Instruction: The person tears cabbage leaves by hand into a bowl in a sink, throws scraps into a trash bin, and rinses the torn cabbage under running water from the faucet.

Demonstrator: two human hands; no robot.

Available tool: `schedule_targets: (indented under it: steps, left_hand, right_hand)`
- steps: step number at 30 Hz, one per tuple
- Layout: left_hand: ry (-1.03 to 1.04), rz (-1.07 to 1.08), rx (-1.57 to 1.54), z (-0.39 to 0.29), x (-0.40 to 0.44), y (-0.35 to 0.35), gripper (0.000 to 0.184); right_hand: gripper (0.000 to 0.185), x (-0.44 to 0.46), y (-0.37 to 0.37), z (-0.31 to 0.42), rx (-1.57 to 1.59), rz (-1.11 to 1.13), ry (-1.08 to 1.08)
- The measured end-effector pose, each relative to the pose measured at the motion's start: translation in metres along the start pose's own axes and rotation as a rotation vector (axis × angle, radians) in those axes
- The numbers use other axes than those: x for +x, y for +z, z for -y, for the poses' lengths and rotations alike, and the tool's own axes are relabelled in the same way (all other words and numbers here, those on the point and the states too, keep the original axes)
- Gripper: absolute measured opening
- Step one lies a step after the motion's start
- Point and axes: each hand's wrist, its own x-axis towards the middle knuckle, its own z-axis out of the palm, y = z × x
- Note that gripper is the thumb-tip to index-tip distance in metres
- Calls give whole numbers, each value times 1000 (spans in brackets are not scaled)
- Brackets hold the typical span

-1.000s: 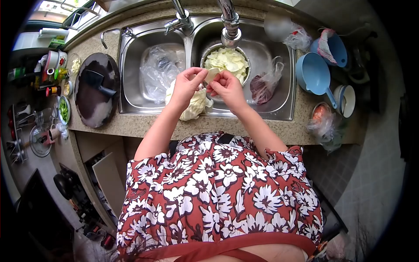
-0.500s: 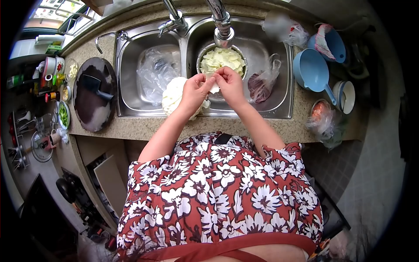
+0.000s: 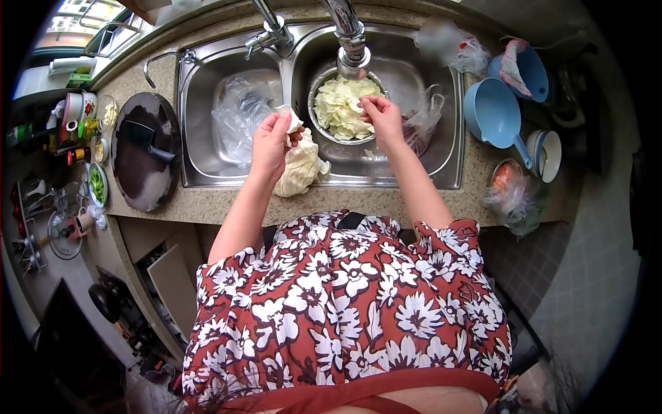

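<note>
My left hand (image 3: 271, 143) pinches a pale cabbage piece (image 3: 292, 121) above the sink divider. Just below it, the cabbage head (image 3: 301, 168) rests on the sink's front edge. My right hand (image 3: 383, 119) is closed at the right rim of the metal bowl, thumb against forefinger; whatever it pinches is too small to make out. Torn pale leaves (image 3: 343, 107) fill much of the bowl (image 3: 338, 140) in the right basin. Behind my right hand, a clear bag with dark red contents (image 3: 418, 136) lies partly hidden.
A crumpled clear bag (image 3: 238, 114) lies in the left basin. Faucets (image 3: 352, 48) hang over the sink. A round dark board (image 3: 145, 176) with a cleaver (image 3: 149, 141) stands left; blue strainer (image 3: 491, 114), bowls (image 3: 548, 156) and a bagged orange item (image 3: 508, 178) sit right.
My hands, together half a second ago, have parted. The left moved left with a cabbage piece; the right moved right beside the bowl, and more of the leaves shows.
</note>
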Motion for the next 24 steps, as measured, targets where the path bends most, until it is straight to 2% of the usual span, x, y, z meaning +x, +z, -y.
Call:
schedule_targets:
  steps: [3,4,6,7,8,10,13,16,19,24]
  left_hand:
    - [66,-49,26,-8,-1,-15,14]
    - [97,-88,25,-10,-2,-19,16]
    - [99,-92,18,-7,-1,-33,18]
    - [116,-113,6,-7,-3,-37,19]
    - [135,-133,-7,-7,-5,-39,21]
    - [152,-156,-3,-9,-12,-39,21]
    - [209,-206,27,-4,-20,-45,18]
    - [214,-287,79,0,-24,-48,16]
    - [258,-290,87,-2,-25,-45,14]
    - [288,-257,96,-13,-30,-47,12]
  right_hand:
    - [26,20,-4,-8,-296,-86,-118]
    - [26,23,-6,-15,-299,-83,-115]
    - [31,29,-7,-28,-830,-15,-308]
    - [41,46,-17,-66,-965,55,-465]
    - [59,53,-24,-88,-1247,182,-416]
    - [75,30,-12,-81,-1558,272,-248]
    - [84,35,-12,-93,-1606,274,-235]
    - [82,41,-10,-96,-1669,284,-166]
    - [80,42,-5,-94,-1743,299,-85]
    - [78,48,-3,-86,-1688,343,-7]
